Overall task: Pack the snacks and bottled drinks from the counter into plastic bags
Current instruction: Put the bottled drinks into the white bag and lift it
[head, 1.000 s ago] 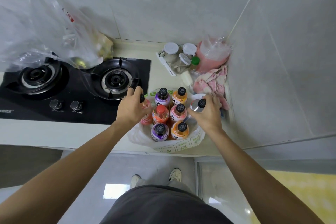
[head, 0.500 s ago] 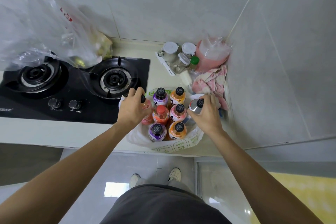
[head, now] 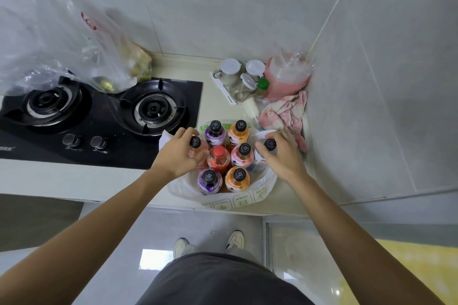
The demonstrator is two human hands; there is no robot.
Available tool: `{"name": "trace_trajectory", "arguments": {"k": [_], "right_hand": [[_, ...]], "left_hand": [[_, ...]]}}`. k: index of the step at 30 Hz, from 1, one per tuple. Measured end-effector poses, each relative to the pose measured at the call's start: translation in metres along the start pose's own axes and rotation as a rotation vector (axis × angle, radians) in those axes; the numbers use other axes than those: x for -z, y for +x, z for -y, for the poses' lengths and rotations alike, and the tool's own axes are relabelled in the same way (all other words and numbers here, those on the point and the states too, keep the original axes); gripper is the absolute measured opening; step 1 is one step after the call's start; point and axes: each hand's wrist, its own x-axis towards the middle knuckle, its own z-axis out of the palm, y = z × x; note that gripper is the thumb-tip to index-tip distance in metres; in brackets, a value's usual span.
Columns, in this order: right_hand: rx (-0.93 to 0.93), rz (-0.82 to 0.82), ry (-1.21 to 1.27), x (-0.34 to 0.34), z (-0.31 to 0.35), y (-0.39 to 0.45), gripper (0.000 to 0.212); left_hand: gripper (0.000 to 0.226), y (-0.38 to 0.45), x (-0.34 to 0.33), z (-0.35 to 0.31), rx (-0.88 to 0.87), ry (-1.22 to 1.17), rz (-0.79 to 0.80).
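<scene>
Kitchen counter (head: 218, 96), left hand (head: 177, 156) grip around pink bottle (head: 195, 147), right hand (head: 282, 156) grip around pale bottle (head: 269, 146)

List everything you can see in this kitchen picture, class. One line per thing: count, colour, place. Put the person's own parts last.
bottled drinks: eight, purple, orange, pink, red and pale labels, upright in the white bag
white plastic bag: one, white with green print, at the counter's front edge
clear plastic bags: at least two, see-through, over the stove's back left
gas stove: one, black, two burners, left on the counter
lidded jars: three, white lids, back of the counter
cloth: one, pink and white, in the corner
left hand: grips the leftmost bottle below its cap
right hand: grips the rightmost bottle
shoes: two, white, on the floor
</scene>
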Motion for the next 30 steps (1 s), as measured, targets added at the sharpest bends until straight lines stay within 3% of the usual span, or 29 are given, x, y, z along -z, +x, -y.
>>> {"name": "trace_trajectory", "arguments": {"k": [4,8,14,20,24,29,30], "right_hand": [[0.004,-0.143,0.021,0.011,-0.002,0.008,0.040],[-0.102,-0.097,-0.114,0.016,-0.010,0.021,0.029],[-0.218,-0.021,0.014,0.011,-0.016,0.026,0.038],[-0.290,-0.058,0.185,0.017,-0.010,0.024,0.015],[-0.302,-0.144,0.233,0.026,-0.001,0.023,0.026],[-0.323,-0.131,0.122,0.041,0.013,0.018,0.012],[-0.342,-0.108,0.091,0.042,0.012,0.019,0.017]], "left_hand": [[0.036,-0.008,0.010,0.014,0.051,-0.087,-0.111],[0.036,-0.008,0.012,0.033,0.148,0.294,-0.218],[0.050,-0.016,0.003,0.042,0.412,0.433,0.081],[0.037,-0.024,-0.001,0.051,0.364,0.236,0.012],[0.012,-0.027,0.005,0.053,0.310,0.080,-0.119],[0.027,-0.031,0.016,0.051,0.159,0.072,-0.135],[0.034,-0.030,0.018,0.050,0.149,0.083,-0.113]]}}
